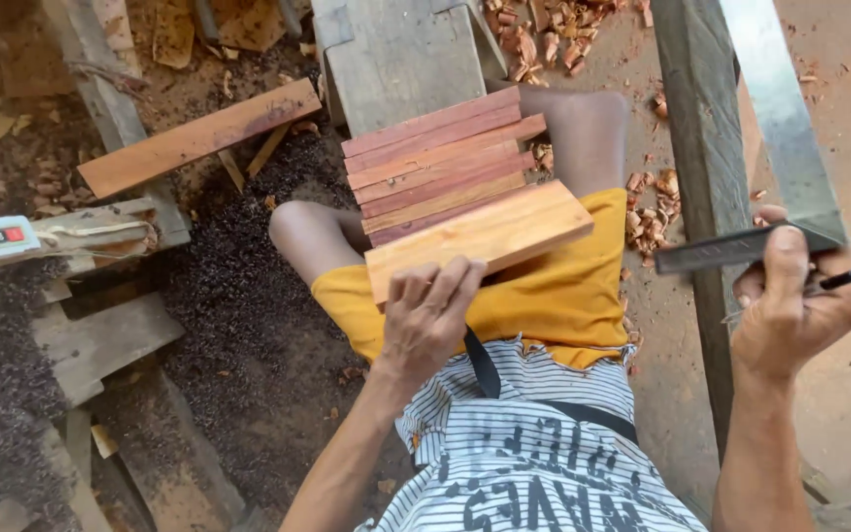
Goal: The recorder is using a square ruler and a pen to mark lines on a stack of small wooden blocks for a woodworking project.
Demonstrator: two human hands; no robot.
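While left hand (425,320) grips wood block (480,236) on lap | right hand (790,305) clasps metal square (741,246)

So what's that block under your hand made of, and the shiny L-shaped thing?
The block under the left hand looks like bare, unvarnished wood: orange-tan with grain lines. The L-shaped square in the right hand seems to be metal, grey with a dull shine.

Single head-worn view, looking steeply down, close over lap and hands

Dirt floor (248,325) thick with dark shavings, scattered planks (199,138), weathered bench (401,54), daylight.
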